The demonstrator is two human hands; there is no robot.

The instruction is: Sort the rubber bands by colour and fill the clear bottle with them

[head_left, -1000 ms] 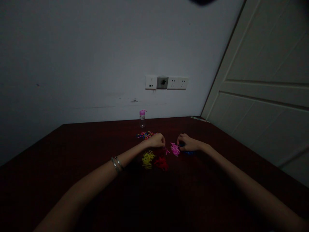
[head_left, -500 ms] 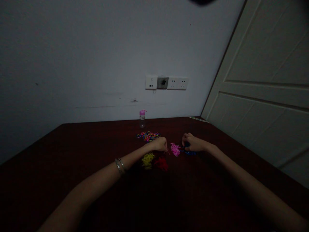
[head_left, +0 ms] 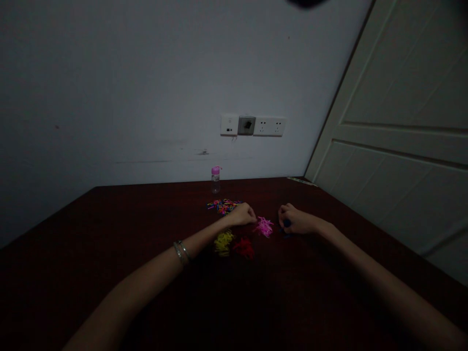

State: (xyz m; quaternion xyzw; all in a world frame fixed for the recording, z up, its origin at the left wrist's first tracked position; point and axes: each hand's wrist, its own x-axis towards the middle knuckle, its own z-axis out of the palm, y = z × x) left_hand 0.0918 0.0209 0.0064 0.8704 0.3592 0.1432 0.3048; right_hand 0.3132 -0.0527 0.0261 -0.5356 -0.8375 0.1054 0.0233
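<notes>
My right hand point(head_left: 292, 220) is closed around a bunch of blue rubber bands point(head_left: 287, 223), with a few more dark blue ones under it on the table. To its left lies a loose pile of pink rubber bands point(head_left: 264, 226). My left hand point(head_left: 243, 214) is in a pinch at the left edge of that pile; whatever its fingertips hold is too small and dark to make out. Behind the left hand, partly covered by it, is a mixed multicoloured heap of bands point(head_left: 222, 206). Nearer to me are a yellow pile point(head_left: 223, 243) and a red pile point(head_left: 244, 247).
A clear bottle with a pink lid point(head_left: 215, 180) stands at the back of the dark red table point(head_left: 146, 229). Behind it is a wall with sockets point(head_left: 269, 126). A pale panelled door point(head_left: 398, 131) rises on the right. The light is dim.
My left hand has turned and shifted slightly right, towards the pink pile. My right hand has moved slightly right and gathered most of the blue bands into its grip.
</notes>
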